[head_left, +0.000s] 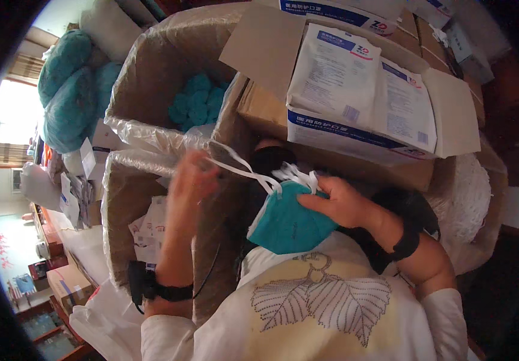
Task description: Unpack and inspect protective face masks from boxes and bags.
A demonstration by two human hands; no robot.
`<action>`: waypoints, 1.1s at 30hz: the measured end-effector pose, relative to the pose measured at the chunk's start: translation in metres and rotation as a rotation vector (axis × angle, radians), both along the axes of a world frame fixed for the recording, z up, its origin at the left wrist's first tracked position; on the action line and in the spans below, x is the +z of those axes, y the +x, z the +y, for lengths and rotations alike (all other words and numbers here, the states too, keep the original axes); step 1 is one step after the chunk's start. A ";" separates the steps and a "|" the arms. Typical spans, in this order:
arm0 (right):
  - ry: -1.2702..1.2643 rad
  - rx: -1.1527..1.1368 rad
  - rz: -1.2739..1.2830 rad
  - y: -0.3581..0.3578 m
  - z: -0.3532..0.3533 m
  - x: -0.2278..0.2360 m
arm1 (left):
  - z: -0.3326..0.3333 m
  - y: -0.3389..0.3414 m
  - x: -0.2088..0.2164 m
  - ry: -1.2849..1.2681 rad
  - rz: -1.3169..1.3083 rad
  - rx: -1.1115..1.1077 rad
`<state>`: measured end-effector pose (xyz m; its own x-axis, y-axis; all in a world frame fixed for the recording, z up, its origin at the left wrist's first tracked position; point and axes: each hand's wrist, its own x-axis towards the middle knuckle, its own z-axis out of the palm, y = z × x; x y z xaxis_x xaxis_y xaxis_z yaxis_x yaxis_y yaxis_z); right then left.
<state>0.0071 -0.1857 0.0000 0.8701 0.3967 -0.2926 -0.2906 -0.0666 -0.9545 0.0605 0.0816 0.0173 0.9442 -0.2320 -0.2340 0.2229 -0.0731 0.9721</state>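
A teal folded face mask (295,219) hangs in front of my chest, flat and tilted. My right hand (337,201) pinches its upper right edge, thumb across the front. Bunched white straps stick up beside the thumb. A white elastic strap (241,165) stretches from the mask's upper left corner to my left hand (196,177). That hand is smeared by motion, but the strap runs taut to its fingers, which appear closed on it.
Ahead right, an open carton (361,135) holds white printed packets (334,75). A plastic-lined box with teal masks (198,102) stands far left; a nearer lined box holds white packets (151,228). White strap material (467,195) lies at right. Teal-filled bags (70,102) are piled far left.
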 end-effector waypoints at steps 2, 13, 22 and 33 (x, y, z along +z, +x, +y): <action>-0.166 0.088 -0.134 -0.001 -0.003 0.001 | -0.005 -0.013 0.000 0.195 0.075 -0.314; -0.374 0.122 -0.364 -0.007 -0.007 0.024 | -0.049 -0.033 -0.026 0.235 0.043 -0.600; -0.434 0.061 -0.265 -0.006 -0.012 0.020 | -0.051 -0.038 -0.009 -0.250 0.230 -0.089; -0.359 0.084 -0.304 0.001 0.001 0.017 | -0.063 -0.033 0.001 -0.082 0.392 -0.469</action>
